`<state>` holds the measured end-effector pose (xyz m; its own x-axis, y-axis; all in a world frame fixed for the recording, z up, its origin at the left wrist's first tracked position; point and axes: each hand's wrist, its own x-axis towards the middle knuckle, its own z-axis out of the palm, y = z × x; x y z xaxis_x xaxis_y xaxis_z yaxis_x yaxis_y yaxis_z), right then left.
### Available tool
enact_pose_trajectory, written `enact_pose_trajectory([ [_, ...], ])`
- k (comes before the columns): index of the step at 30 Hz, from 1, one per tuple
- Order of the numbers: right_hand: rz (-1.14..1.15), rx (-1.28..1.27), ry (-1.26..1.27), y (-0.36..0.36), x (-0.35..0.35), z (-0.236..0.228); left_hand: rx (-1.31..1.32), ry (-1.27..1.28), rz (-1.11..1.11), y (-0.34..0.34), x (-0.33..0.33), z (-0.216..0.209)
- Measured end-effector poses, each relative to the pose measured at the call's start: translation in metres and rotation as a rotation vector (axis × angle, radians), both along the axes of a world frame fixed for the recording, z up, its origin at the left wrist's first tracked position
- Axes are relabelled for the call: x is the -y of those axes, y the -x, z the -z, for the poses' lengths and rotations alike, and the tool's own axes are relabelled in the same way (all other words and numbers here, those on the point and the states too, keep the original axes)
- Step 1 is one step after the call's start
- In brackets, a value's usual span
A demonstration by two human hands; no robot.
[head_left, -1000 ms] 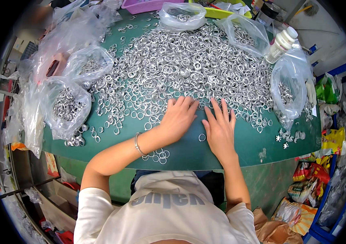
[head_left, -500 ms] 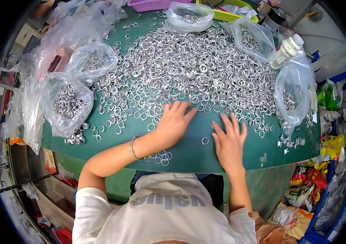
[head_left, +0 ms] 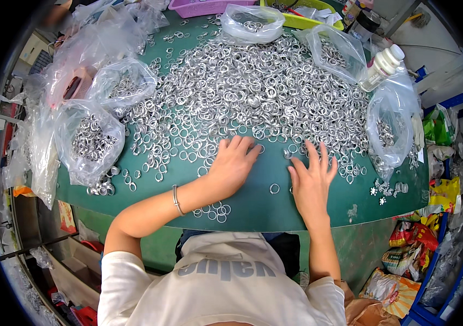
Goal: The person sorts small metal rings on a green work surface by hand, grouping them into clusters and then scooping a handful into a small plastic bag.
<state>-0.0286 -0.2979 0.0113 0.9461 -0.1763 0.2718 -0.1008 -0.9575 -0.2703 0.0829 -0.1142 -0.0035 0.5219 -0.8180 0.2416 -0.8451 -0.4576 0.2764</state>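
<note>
1. Lying heaped across a green table [head_left: 264,216] in the head view: many silver rings [head_left: 253,81].
2. Left hand [head_left: 235,169]: fingers loosely curled at the heap's near edge; whether it grips anything, I cannot tell.
3. Right hand [head_left: 313,185]: fingers spread wide, near loose rings.
4. Between them, a single ring [head_left: 270,189]; clear plastic bags [head_left: 82,173] flank the heap.

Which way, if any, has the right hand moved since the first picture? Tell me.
Yes: the right hand has moved right, nearer the pale mark on the table.
</note>
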Motion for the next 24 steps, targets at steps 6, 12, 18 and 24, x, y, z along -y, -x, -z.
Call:
enact_pose_trajectory([
  [6, 0.059, 0.071, -0.087, 0.004, -0.002, 0.004, 0.019, 0.046, 0.108, 0.007, 0.020, -0.005],
  [12, 0.046, 0.073, -0.080, 0.011, 0.000, 0.004, -0.014, 0.064, 0.136, 0.004, 0.030, -0.003],
  [18, 0.010, 0.102, -0.110, -0.001, -0.008, 0.012, -0.127, 0.198, 0.143, -0.001, 0.046, 0.001],
  [24, 0.151, 0.098, -0.040, 0.019, 0.011, 0.004, -0.144, 0.220, 0.154, -0.004, 0.043, 0.004],
])
